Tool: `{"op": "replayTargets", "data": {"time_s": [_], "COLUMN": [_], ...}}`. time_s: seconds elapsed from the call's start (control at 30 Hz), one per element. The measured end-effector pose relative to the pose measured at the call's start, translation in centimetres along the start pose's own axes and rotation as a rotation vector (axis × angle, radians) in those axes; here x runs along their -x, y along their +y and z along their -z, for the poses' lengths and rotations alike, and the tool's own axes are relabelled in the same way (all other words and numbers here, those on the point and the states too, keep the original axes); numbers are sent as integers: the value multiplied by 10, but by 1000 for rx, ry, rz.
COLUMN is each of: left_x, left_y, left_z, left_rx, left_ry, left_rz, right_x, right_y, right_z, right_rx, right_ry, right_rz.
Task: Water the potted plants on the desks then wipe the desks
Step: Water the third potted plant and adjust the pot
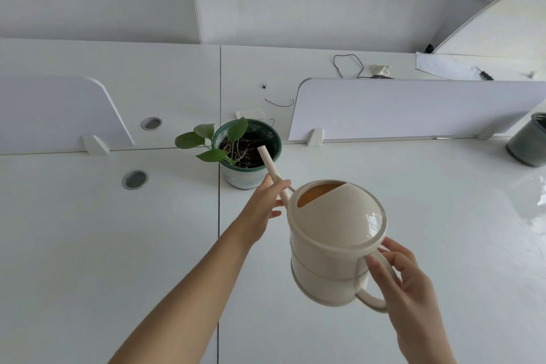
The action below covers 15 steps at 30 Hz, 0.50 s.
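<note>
white desks fill the view, split by low white dividers, with a dark seam running between two desktops. a cream watering can is held above the desk, tilted toward a green potted plant that stands on the seam by the dividers. the left hand is stretched forward on a long straight arm, fingers pinched around the thin spout, whose tip sits over the pot's soil. the right hand is curled from below, fingers closed on the can's handle. a grey pot is seen at the far right edge, well apart.
</note>
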<state>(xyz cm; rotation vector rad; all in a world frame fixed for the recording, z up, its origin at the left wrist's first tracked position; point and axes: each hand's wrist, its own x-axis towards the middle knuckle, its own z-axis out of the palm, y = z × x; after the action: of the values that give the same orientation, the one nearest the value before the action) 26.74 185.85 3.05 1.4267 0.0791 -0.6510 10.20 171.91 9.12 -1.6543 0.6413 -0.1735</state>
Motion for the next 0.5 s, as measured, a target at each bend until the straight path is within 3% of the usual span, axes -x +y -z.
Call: {"op": "replayTargets", "data": {"time_s": [0.5], "left_x": [-23], "left_y": [16], "left_z": [-6], "left_rx": [25], "left_ry": [-40], "left_rz": [-22], "right_x": [-18], "right_y": [-7], "right_z": [-12], "right_rx": [-7], "right_ry": [67], "right_rz": [41]}}
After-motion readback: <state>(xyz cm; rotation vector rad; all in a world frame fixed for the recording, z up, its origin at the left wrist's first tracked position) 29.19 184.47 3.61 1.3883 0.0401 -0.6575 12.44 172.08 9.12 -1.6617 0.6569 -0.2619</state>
